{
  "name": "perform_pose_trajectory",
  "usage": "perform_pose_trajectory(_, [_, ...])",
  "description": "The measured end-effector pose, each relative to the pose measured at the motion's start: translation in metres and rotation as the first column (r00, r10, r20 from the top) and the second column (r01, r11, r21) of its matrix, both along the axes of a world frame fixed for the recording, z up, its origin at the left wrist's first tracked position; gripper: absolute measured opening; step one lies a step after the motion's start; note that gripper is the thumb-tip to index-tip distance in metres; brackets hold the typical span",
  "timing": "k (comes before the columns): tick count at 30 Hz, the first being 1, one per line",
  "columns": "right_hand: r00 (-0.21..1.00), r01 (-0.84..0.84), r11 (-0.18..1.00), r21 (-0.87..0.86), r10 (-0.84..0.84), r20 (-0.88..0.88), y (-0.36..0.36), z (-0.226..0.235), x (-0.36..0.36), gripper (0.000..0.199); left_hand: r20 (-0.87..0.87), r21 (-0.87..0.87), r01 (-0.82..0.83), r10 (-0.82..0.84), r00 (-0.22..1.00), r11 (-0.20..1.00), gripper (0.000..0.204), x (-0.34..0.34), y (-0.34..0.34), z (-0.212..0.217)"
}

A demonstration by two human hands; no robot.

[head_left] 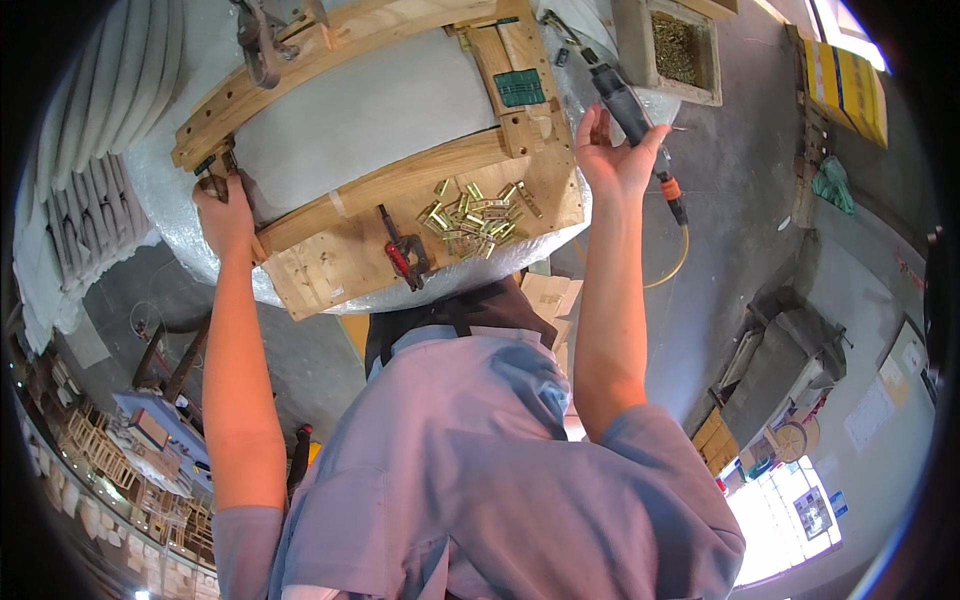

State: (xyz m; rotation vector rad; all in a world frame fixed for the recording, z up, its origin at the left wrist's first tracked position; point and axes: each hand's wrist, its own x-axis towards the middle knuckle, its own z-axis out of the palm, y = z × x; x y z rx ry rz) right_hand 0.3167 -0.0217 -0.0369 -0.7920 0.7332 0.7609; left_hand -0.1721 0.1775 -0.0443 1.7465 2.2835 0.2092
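Currently | right fingers [588, 125]: loosely curled, holding black driver [615, 98] | left fingers [207, 205]: gripping wooden frame [380, 190] — tips hidden, seemingly beneath

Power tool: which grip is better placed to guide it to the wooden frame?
Probably the right grip: it holds the power tool, whereas the left grip holds the left end of the wooden frame, far from the tool.

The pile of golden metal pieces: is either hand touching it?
No: the left hand is on the wooden frame and the right hand holds the black tool, clear of the pile.
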Motion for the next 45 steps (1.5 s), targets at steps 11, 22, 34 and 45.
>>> perform_pose_trajectory(11, [0.855, -0.441, 0.805, -0.397, 0.512, 0.088, -0.045, -0.024, -0.001, 0.035, 0.028, -0.012, -0.017, 0.018, 0.999, 1.000, 0.087, -0.002, 0.006, -0.004])
perform_pose_trajectory(22, [-0.424, -0.174, 0.182, -0.968, 0.873, 0.240, -0.099, -0.004, -0.061, 0.021, 0.009, 0.019, 0.002, -0.002, 1.000, 1.000, 0.089, -0.002, 0.006, -0.006])
perform_pose_trajectory(34, [-0.429, -0.152, 0.194, -0.969, 0.871, 0.241, -0.105, -0.007, -0.066, 0.026, 0.007, 0.011, -0.021, 0.021, 1.000, 1.000, 0.089, 0.001, 0.006, -0.004])
perform_pose_trajectory(45, [0.357, -0.120, 0.591, -0.797, 0.775, 0.521, -0.126, 0.022, -0.080, 0.017, 0.004, 0.013, -0.011, 0.011, 1.000, 1.000, 0.087, -0.001, 0.003, -0.004])
